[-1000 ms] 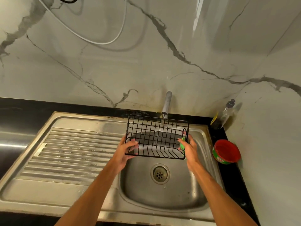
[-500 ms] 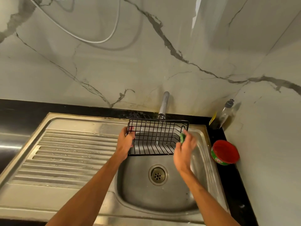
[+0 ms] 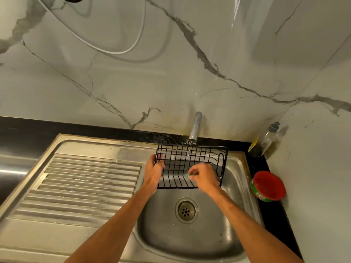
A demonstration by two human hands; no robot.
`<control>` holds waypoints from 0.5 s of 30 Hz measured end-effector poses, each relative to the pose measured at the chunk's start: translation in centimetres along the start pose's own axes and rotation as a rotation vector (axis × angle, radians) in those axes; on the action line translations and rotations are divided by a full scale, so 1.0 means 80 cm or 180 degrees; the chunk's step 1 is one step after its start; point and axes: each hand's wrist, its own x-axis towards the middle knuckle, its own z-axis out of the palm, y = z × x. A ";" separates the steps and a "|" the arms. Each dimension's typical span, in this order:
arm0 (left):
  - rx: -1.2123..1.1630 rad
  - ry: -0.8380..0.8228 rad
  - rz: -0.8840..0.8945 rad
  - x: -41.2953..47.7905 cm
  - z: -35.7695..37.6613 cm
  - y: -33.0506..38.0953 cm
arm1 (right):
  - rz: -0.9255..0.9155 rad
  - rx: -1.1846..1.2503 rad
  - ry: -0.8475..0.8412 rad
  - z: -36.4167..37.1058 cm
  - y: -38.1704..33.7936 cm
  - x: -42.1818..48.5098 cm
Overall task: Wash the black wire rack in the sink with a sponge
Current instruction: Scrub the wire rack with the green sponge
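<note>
The black wire rack [image 3: 191, 160] is held over the steel sink basin [image 3: 163, 226], just under the tap [image 3: 195, 126]. My left hand [image 3: 154, 170] grips the rack's left edge. My right hand [image 3: 202, 175] is inside the rack, fingers pinched on a small green sponge [image 3: 190, 175] pressed against the wires. Most of the sponge is hidden by my fingers. A thin stream of water seems to fall from the tap onto the rack.
The ribbed steel draining board [image 3: 85, 186] lies to the left of the basin. A red tub [image 3: 268, 186] and a clear bottle [image 3: 266, 141] stand on the black counter at the right corner. The marble wall rises close behind the tap.
My right hand has moved from the rack's right end to its middle, carrying the sponge along the wires. My left hand has kept its grip on the left edge.
</note>
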 end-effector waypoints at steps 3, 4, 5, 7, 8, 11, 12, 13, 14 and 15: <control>-0.0134 -0.0069 -0.0091 -0.005 0.006 0.000 | 0.0192 0.0144 0.0838 -0.005 0.004 0.012; -0.0173 -0.0093 -0.0104 -0.006 0.010 -0.001 | 0.0102 0.0125 0.0709 0.000 0.000 0.009; -0.0204 -0.0122 -0.0107 -0.007 0.014 0.000 | -0.0017 0.0107 0.0412 0.009 -0.004 0.005; -0.0219 -0.0188 -0.0085 -0.009 0.019 0.004 | -0.0133 0.0191 -0.0081 0.012 -0.006 -0.004; -0.0233 -0.0215 -0.0078 -0.009 0.020 0.007 | 0.0012 0.0459 -0.0147 0.003 -0.007 -0.003; -0.0250 -0.0290 -0.0162 -0.011 0.021 0.009 | 0.0489 0.1428 0.0597 -0.026 -0.014 0.011; -0.0251 -0.0309 -0.0179 -0.013 0.024 0.009 | 0.0513 0.1623 0.0953 -0.029 -0.021 0.014; -0.0239 -0.0330 -0.0191 -0.014 0.027 0.010 | 0.0430 0.1679 0.1191 -0.027 -0.033 0.015; -0.0229 -0.0358 -0.0192 -0.015 0.031 0.011 | 0.0270 0.1638 0.1303 -0.020 -0.044 0.016; -0.0233 -0.0401 -0.0181 -0.019 0.034 0.013 | 0.0060 0.1466 0.1222 -0.008 -0.051 0.016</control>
